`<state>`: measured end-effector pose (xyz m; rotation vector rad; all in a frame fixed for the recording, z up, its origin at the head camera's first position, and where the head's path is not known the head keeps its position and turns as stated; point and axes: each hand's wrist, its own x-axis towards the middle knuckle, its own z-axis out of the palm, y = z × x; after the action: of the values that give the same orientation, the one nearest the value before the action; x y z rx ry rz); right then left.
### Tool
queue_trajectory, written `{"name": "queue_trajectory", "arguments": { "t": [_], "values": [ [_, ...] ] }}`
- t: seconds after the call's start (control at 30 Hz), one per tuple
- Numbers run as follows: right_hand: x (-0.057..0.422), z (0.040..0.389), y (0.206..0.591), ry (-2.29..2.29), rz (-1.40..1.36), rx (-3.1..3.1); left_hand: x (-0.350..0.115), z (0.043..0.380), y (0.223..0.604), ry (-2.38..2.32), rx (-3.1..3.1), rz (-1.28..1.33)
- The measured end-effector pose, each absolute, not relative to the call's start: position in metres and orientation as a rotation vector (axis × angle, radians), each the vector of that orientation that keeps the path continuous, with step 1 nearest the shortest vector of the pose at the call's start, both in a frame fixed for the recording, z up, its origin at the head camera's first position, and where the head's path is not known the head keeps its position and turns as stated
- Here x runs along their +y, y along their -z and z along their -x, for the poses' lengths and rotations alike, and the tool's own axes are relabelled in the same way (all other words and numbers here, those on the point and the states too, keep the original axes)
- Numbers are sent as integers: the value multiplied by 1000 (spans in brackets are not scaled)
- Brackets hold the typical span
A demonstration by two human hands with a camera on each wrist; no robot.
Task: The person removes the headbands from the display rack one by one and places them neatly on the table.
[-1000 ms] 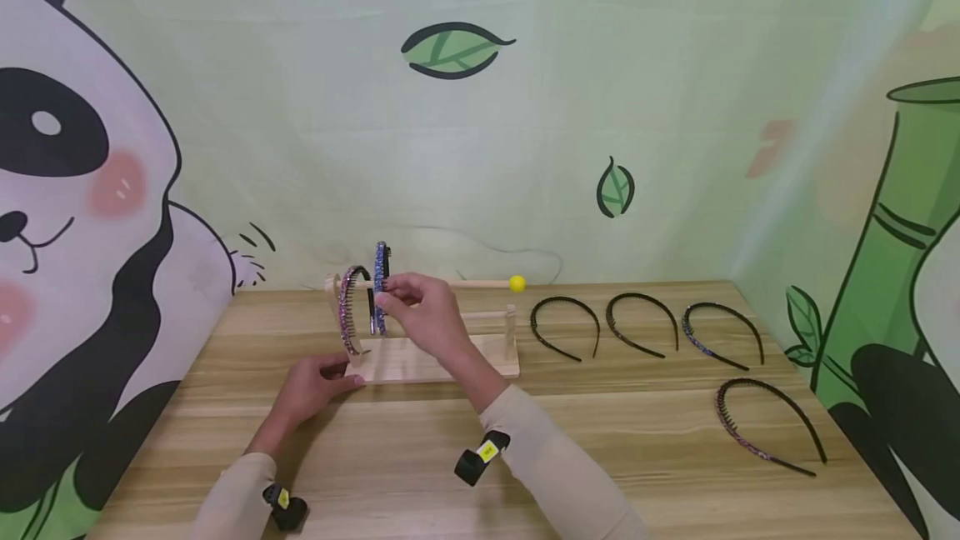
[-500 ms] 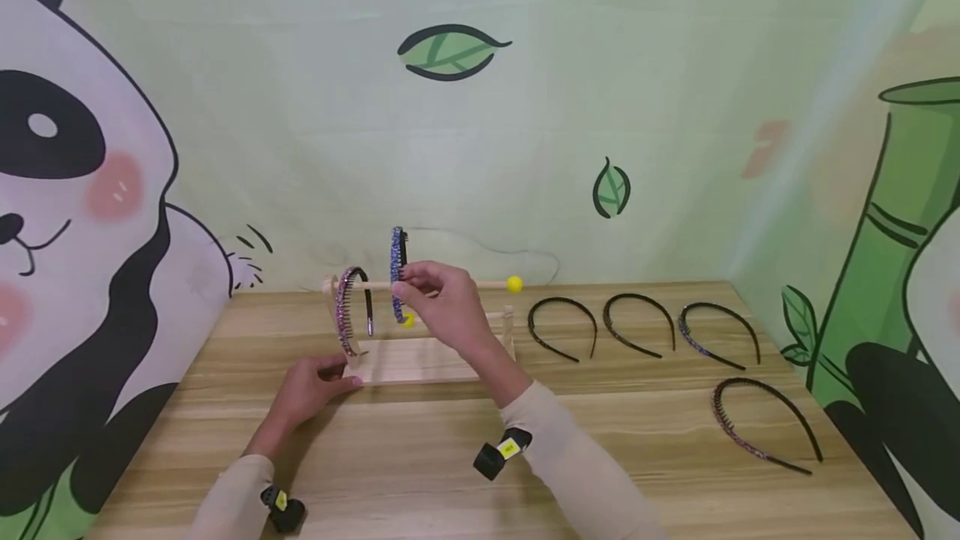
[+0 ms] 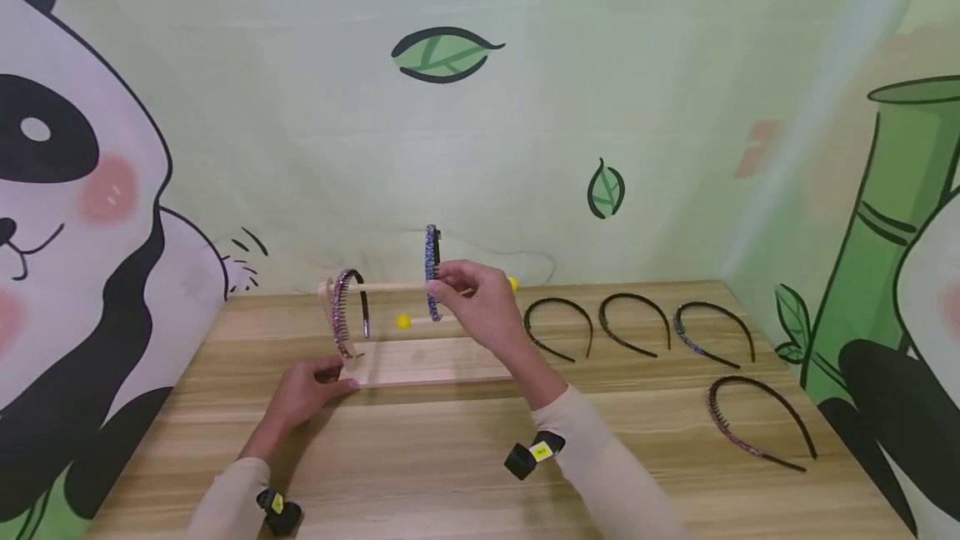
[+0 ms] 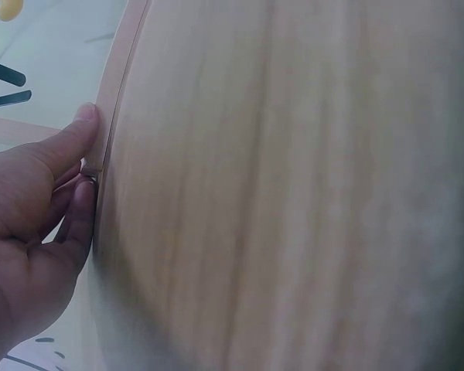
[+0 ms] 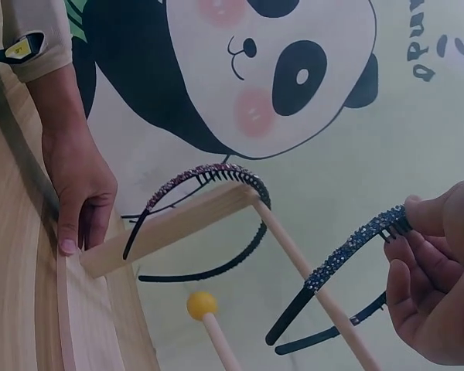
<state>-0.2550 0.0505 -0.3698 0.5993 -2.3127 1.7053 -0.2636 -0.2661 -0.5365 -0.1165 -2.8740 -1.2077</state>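
My right hand (image 3: 480, 302) pinches a blue rhinestone headband (image 3: 431, 252) between thumb and fingers. It is raised at the upper rod (image 5: 282, 236) of a wooden stand (image 3: 435, 361), and the rod crosses its arch in the right wrist view. At the stand's left end, a pink rhinestone headband (image 3: 340, 315) hangs over the same rod by the upright (image 5: 170, 232). My left hand (image 3: 303, 390) grips the left end of the stand's base, thumb on top. A yellow ball (image 5: 202, 306) tips a lower rod; the upper rod's yellow ball is mostly hidden behind my right hand.
Several headbands lie on the wooden table to the right: two dark ones (image 3: 558, 300), a blue-jewelled one (image 3: 686, 336) and, closer to me, a pink-jewelled one (image 3: 742, 378). A printed panda backdrop (image 3: 480, 165) stands behind the table.
My right hand has moved right along the upper rod with the blue headband, away from the pink one. The lower rod's yellow ball has come into view. My left hand stays on the base.
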Motion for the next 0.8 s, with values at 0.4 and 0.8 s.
{"name": "queue_trajectory", "arguments": {
  "t": [0.4,0.8],
  "values": [
    [78,253,367,-1684,-530,-2291,-265,262,535,1225,-2886,87],
    [104,254,366,-1664,-492,-2254,-265,263,536,1219,-2878,100]
  ]
}}
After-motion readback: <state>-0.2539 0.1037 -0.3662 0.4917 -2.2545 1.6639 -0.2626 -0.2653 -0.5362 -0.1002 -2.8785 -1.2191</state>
